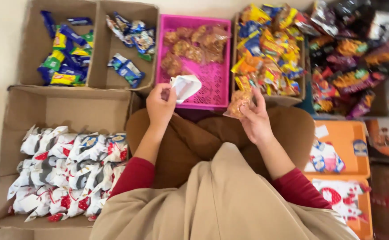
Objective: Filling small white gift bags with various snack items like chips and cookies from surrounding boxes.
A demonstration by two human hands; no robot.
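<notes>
Sat on a pale floor among open boxes of snack packets, knees under brown cloth.

Held in the left hand (160,106), fingers pinched shut on its corner, a white wrapper (185,86), over the near edge of the pink plastic tray (212,84). Gripped in the right hand (254,118), fingers curled closed around it, a clear packet of brown snacks (239,103), just near of the box of yellow and blue packets (268,46). More clear brown packets (194,44) heaped at the far end of the pink tray. Far left, a divided cardboard box (97,49) with blue, green and yellow wrappers. Near left, a large cardboard box (65,106) of white and red packets (70,173). Right, an orange tray (350,133) and dark, purple bags (354,53) piled beyond.
</notes>
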